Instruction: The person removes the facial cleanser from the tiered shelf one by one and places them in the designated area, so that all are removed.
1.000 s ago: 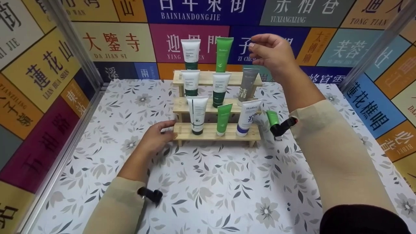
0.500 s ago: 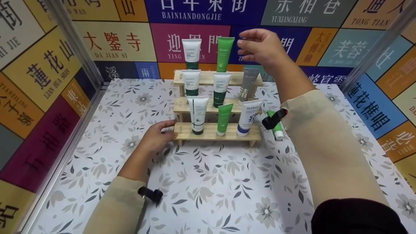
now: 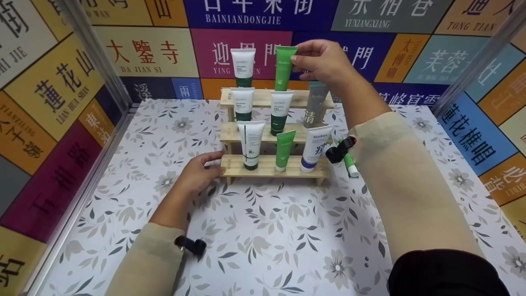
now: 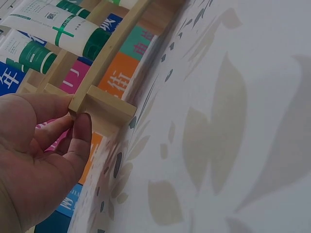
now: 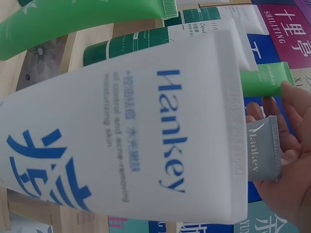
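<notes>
My right hand (image 3: 320,63) pinches the upper right edge of a tall green tube (image 3: 282,72) standing on the top tier of a wooden display stand (image 3: 265,165). In the right wrist view the thumb lies at that green tube's (image 5: 265,80) flat end, with the other fingers behind. A grey tube (image 3: 316,102) stands just below this hand. My left hand (image 3: 201,174) grips the left end of the stand's lowest tier; the left wrist view has thumb and fingers around the wooden edge (image 4: 109,99).
White-and-green tubes (image 3: 243,65) fill the stand's left side. On the lowest tier are a white tube (image 3: 251,144), a small green tube (image 3: 284,150) and a white-and-blue tube (image 3: 315,148). Another green tube (image 3: 351,166) lies on the floral table, partly behind the right wrist camera (image 3: 341,150).
My right hand has moved left from the empty space beside the top tier to the tall green tube and taken hold of its edge. The left hand stays at the stand.
</notes>
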`<state>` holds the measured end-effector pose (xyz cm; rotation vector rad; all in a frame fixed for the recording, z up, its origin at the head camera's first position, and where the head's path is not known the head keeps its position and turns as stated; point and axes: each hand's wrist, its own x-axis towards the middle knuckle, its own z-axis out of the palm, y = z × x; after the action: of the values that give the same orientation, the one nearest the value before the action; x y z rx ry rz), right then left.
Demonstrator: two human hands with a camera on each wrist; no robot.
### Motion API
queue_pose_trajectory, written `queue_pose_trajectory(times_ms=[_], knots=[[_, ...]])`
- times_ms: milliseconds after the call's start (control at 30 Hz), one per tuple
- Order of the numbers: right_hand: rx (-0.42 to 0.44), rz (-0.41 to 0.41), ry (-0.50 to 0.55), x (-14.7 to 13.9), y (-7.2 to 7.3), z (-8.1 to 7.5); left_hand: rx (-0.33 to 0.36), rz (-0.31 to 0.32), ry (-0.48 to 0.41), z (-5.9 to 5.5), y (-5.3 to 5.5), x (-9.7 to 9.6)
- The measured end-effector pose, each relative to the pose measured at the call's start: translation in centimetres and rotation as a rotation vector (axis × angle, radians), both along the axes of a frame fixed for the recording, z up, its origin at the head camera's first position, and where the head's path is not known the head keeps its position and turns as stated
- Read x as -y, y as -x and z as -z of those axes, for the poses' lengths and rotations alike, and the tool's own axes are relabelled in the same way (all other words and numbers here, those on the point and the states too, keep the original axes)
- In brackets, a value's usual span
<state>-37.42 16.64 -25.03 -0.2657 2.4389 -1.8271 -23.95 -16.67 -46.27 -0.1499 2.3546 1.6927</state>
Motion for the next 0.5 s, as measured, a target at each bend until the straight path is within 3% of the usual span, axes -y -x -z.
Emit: queue_pose_trajectory(times_ms=[500], knots=[[-0.044,0.047,-0.087,-0.22,-0.25,-0.42,0.011,0.011,-0.015,0.06,0.07,0.18]])
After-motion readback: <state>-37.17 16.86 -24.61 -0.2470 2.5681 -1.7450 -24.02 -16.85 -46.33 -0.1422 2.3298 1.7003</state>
